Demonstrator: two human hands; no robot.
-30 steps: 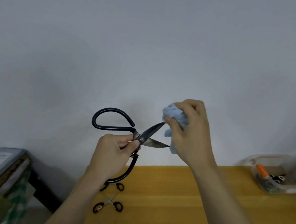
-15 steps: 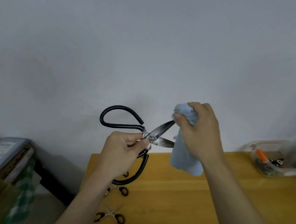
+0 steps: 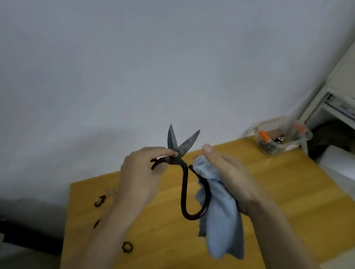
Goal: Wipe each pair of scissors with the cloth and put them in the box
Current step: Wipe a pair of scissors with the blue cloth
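Large black-handled scissors [image 3: 183, 184] stand upright in mid-air over the wooden table [image 3: 275, 191], blades parted and pointing up. My left hand [image 3: 141, 174] pinches them at the pivot. My right hand [image 3: 231, 178] holds a light blue cloth [image 3: 220, 221] wrapped against the right handle loop, thumb raised. The clear plastic box [image 3: 278, 139] sits at the table's far right corner with orange-handled items inside.
Small black-handled scissors [image 3: 100, 200] lie along the table's left edge, partly hidden by my left forearm. A white shelf unit [image 3: 348, 111] stands right of the box. A grey wall is behind. White sheets [image 3: 348, 170] lie at the right.
The scissors turned from blades pointing right to blades pointing up. My right hand dropped from the blades to the handle loop with the cloth. The view swung left, so the box sits closer in.
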